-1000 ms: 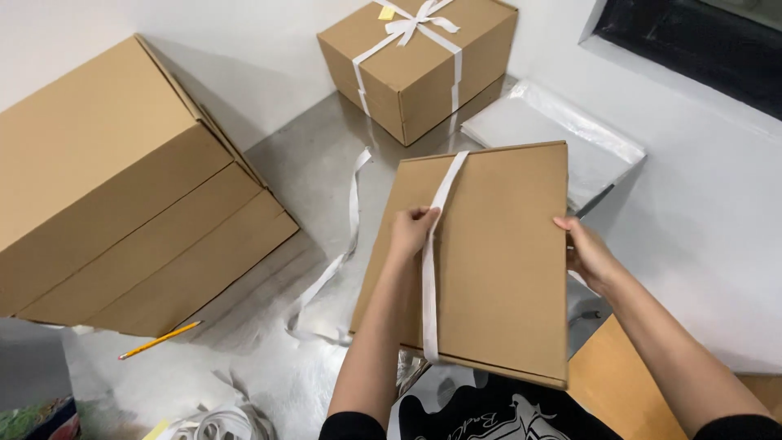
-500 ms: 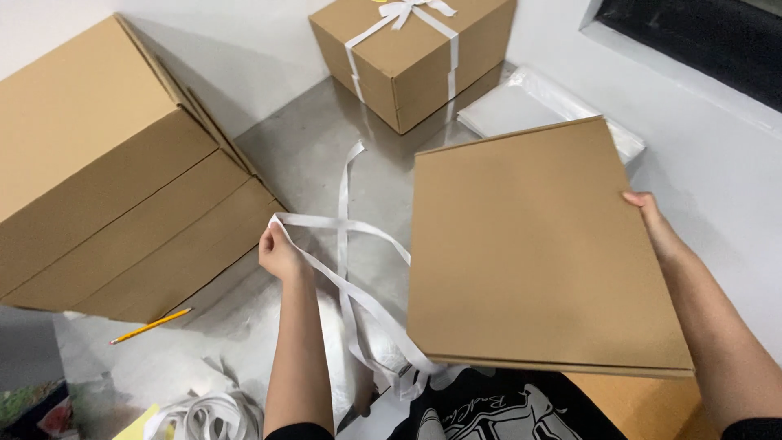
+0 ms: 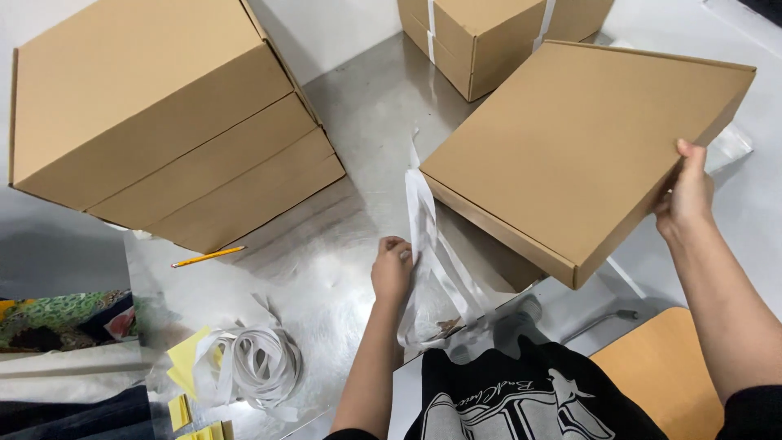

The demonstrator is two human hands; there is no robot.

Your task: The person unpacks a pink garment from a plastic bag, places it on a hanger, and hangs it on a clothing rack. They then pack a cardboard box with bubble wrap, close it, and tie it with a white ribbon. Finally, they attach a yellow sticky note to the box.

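— Looking at the stack of boxes [image 3: 171,122] first: what lies right of it?
— Flat cardboard box [image 3: 586,147], tilted, right hand [image 3: 688,195] clasping its far edge
— And nearer the stack?
— Left hand [image 3: 393,269] pinching white ribbon [image 3: 432,261] beside that box; pencil [image 3: 208,257] below the stack

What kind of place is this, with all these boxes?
Probably a packing or gift-wrapping workbench. Stacked flat cardboard boxes sit on the metal table, a coil of white ribbon lies ready, and another box is already tied.
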